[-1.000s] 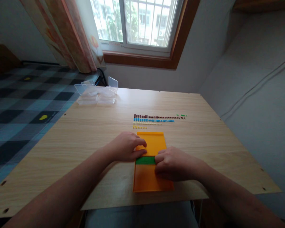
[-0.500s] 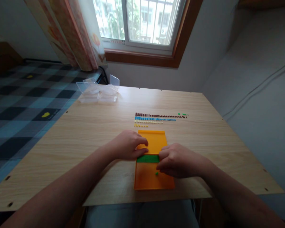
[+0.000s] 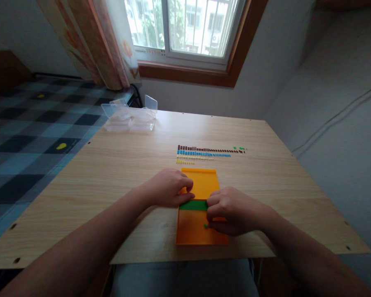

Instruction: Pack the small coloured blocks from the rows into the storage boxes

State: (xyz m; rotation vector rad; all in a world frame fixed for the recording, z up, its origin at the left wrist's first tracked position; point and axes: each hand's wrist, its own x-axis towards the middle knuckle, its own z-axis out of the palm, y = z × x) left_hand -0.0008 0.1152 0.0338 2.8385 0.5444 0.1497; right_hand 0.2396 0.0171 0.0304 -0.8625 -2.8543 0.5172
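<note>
On the table (image 3: 136, 156), a green bit (image 3: 205, 225) is seen in the tray's (image 3: 187, 233) near half, by the right hand (image 3: 227, 210) (pinch can't be told); left hand (image 3: 167, 187) is held fingers-parted at its left edge. Probably light, stiff, best pinched sideways.

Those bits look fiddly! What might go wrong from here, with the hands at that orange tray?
The tiny green piece is right at the right hand, so it might get bumped or dropped. The orange tray lies near the person's edge of the table, so a piece knocked that way could fall off. Rows of small pieces lie just beyond the tray; a forward shove might disturb them.
</note>
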